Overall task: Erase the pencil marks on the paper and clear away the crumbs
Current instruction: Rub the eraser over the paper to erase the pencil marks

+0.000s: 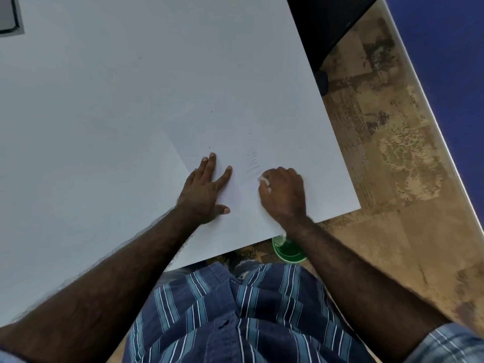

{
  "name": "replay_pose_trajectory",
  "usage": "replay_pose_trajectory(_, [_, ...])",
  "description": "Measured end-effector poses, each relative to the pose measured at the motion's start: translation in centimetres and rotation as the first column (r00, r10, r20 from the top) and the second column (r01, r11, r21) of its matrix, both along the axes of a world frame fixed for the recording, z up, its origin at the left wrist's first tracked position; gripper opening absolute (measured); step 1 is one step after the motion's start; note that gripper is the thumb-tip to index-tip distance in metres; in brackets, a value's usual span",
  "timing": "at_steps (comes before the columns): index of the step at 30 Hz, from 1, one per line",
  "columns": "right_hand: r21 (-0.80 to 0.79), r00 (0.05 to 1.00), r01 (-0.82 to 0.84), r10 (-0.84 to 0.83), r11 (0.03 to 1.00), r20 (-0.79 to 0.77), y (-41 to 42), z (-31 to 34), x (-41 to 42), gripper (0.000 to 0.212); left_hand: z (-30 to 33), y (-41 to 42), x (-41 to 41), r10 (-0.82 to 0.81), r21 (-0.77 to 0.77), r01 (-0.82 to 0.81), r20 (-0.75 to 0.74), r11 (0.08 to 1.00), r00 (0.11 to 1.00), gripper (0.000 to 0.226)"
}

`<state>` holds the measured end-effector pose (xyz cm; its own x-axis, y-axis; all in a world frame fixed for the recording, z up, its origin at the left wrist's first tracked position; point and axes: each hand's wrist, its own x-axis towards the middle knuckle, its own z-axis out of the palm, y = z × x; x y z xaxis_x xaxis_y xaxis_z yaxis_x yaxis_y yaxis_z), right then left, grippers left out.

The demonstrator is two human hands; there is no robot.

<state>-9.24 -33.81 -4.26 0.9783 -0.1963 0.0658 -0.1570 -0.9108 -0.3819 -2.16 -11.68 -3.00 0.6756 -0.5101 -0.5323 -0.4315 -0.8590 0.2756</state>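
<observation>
White table (104,100): left hand (203,191) flat on paper (235,132); right hand (284,193) grips eraser (264,180); green cup (286,251) below.

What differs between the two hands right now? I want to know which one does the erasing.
The left hand lies flat with fingers spread, pressing the paper; the right hand is curled. The left hand holds nothing; the right hand pinches a white eraser beside the pencil marks. Both rest on the paper.

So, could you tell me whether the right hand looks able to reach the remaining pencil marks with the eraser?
Probably yes: the right hand pinches the eraser right beside the pencil marks, with nothing between them.
</observation>
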Motion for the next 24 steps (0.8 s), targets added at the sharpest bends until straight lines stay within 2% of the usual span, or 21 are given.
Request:
replay_pose_trajectory(1, [-0.005, 0.999, 0.033, -0.033, 0.999, 0.004, -0.2, 0.0, 0.1, 0.007, 0.0, 0.0, 0.0, -0.002, 0.004, 0.002, 0.004, 1.0, 1.0, 0.115])
replay_pose_trajectory(3, [0.014, 1.0, -0.018, 0.018, 1.0, -0.001, 1.0, 0.3, -0.2, 0.006, 0.0, 0.0, 0.0, -0.007, 0.007, 0.007, 0.009, 1.0, 1.0, 0.116])
replay_pose_trajectory(6, [0.099, 0.957, -0.271, 0.279, 0.957, -0.079, 4.4, 0.9, -2.0, 0.013, -0.1, 0.0, 0.0, -0.009, 0.002, 0.009, 0.011, 1.0, 1.0, 0.116])
replay_pose_trajectory(8, [0.087, 0.918, -0.372, 0.38, 0.924, -0.109, 5.2, 0.8, -2.9, 0.016, -0.1, 0.0, 0.0, -0.011, 0.008, 0.01, 0.013, 1.0, 1.0, 0.116])
replay_pose_trajectory(10, [0.073, 0.945, -0.309, 0.315, 0.948, -0.092, 4.0, 0.6, -2.4, 0.018, 0.0, 0.1, 0.0, -0.008, 0.011, 0.008, 0.009, 1.0, 1.0, 0.116])
replay_pose_trajectory(15, [-0.019, 0.998, 0.025, -0.026, 0.999, -0.054, -0.1, 0.5, -0.6, 0.011, 0.0, 0.1, 0.0, -0.009, 0.004, 0.009, 0.006, 1.0, 1.0, 0.116])
replay_pose_trajectory(17, [0.007, 0.998, -0.009, 0.01, 1.0, -0.06, 1.3, 0.6, -1.1, 0.011, 0.0, 0.1, 0.0, -0.009, 0.003, 0.009, 0.011, 1.0, 1.0, 0.117])
replay_pose_trajectory(19, [0.077, 0.98, -0.17, 0.177, 0.982, -0.09, 3.7, 0.7, -2.2, 0.014, 0.0, 0.1, 0.0, -0.01, 0.001, 0.01, 0.011, 1.0, 1.0, 0.117])
replay_pose_trajectory(21, [0.078, 0.942, -0.315, 0.322, 0.946, -0.097, 5.0, 0.6, -3.2, 0.017, 0.1, 0.1, -0.1, -0.007, -0.007, 0.007, 0.01, 1.0, 1.0, 0.116])
replay_pose_trajectory(22, [0.057, 0.936, -0.338, 0.342, 0.939, -0.085, 4.7, 0.5, -3.1, 0.017, 0.1, 0.1, -0.1, -0.004, -0.012, 0.004, 0.012, 1.0, 1.0, 0.116])
replay_pose_trajectory(24, [0.03, 0.964, -0.25, 0.252, 0.968, -0.079, 3.2, 0.3, -2.1, 0.014, 0.1, 0.2, -0.1, 0.002, -0.017, -0.001, 0.014, 1.0, 1.0, 0.116])
